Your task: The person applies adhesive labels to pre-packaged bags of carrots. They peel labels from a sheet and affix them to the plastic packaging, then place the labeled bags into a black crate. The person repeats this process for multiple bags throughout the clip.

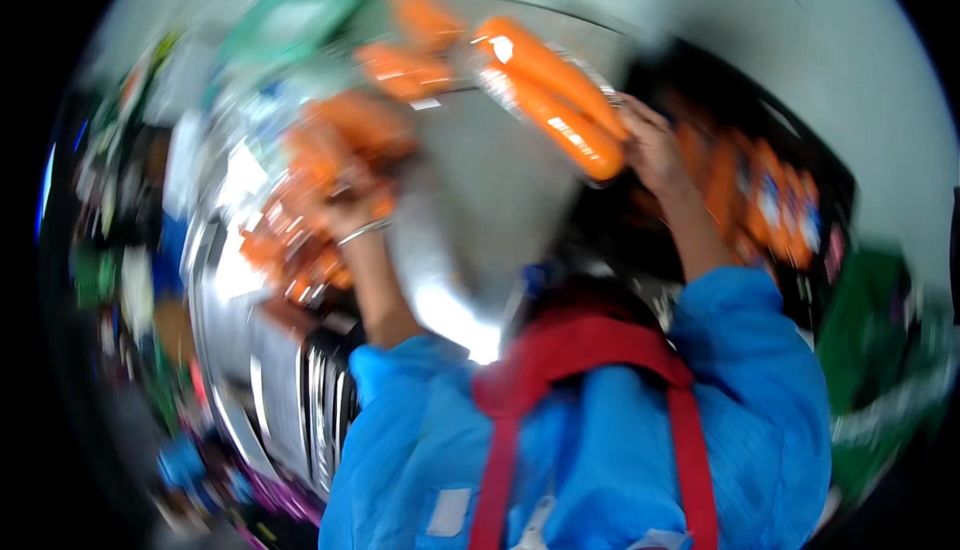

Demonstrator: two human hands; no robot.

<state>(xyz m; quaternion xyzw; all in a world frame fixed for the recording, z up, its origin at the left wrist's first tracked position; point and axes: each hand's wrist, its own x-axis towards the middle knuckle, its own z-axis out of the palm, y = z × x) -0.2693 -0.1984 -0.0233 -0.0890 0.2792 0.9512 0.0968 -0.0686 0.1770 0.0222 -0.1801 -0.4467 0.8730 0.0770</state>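
A clear-wrapped pack of carrots (552, 98) is held by one end in my right hand (655, 147), tilted over the grey metal table (480, 170). My right fingers are closed on its near end. On the left, my left hand (350, 208), with a bangle at the wrist, is among a heap of wrapped carrots (300, 225). Motion smears its fingers, so what they hold is unclear. Further orange carrots (405, 70) lie at the table's far side.
To the right stands a black crate (800, 135) with several packs of carrots (780, 205) in it. A green-rimmed container (345, 0) is at the far left of the table. Green cloth or sacking (865, 330) hangs at the right. Metal trays or racks (285, 390) are at the lower left.
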